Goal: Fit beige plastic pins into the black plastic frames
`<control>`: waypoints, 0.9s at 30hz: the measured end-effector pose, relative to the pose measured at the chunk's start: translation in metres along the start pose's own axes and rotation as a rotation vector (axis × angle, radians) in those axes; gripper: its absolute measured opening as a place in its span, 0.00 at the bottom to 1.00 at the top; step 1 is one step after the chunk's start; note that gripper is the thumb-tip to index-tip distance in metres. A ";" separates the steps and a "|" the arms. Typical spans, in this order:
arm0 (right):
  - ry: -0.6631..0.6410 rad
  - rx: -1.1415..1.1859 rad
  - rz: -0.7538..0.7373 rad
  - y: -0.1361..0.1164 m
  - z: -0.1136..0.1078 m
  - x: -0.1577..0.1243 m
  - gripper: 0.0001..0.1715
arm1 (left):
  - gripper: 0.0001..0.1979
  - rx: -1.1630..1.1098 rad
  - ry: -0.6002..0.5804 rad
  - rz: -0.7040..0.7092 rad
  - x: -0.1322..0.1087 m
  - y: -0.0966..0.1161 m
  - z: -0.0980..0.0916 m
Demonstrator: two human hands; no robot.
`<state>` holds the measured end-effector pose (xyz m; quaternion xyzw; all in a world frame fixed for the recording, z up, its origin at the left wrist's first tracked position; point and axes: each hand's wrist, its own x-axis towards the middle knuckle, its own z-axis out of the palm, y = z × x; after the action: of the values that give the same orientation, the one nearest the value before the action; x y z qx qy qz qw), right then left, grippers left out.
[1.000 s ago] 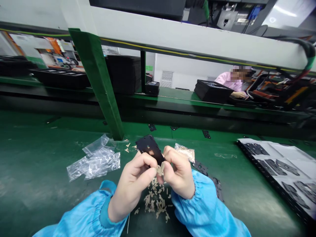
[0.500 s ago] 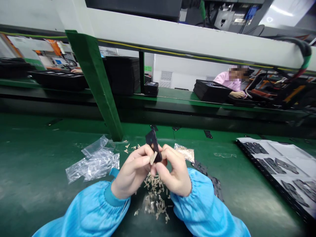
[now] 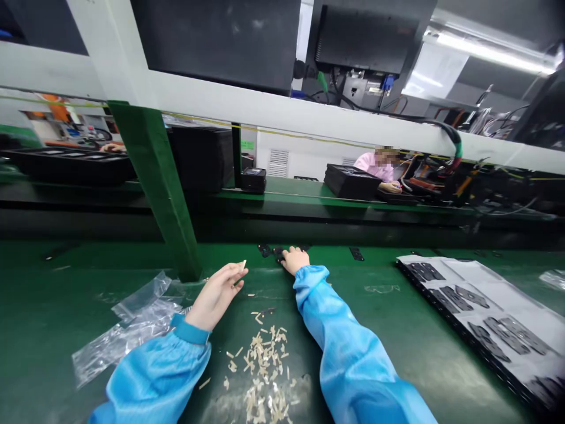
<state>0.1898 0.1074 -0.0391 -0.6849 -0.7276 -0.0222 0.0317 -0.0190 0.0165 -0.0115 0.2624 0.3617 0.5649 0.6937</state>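
My left hand is raised over the green bench, with a tiny beige strip pinched at its fingertips. My right hand stretches to the far side of the bench. Its fingers touch a small black perforated plate lying flat there, and I cannot tell whether they grip it. Below my hands lies a loose heap of beige strips. Both sleeves are light blue.
Crumpled clear plastic bags lie on the left. A black-rimmed tray on the right holds black plates on white sheets. A green post rises behind my left hand. Beyond the bench, a co-worker in a pink sleeve sits by stacked black trays.
My hands have parted. The black plate held between them now lies at the far side of the bench under my right hand's fingers. My left hand moved left, and the view tilted upward.
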 end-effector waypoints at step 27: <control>-0.037 -0.126 0.191 0.071 -0.004 0.029 0.17 | 0.06 0.045 -0.092 0.003 -0.011 -0.002 0.010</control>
<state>0.2592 0.1398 -0.0334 -0.7520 -0.6567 -0.0522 -0.0231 -0.0109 0.0062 -0.0050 0.3040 0.3414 0.5449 0.7029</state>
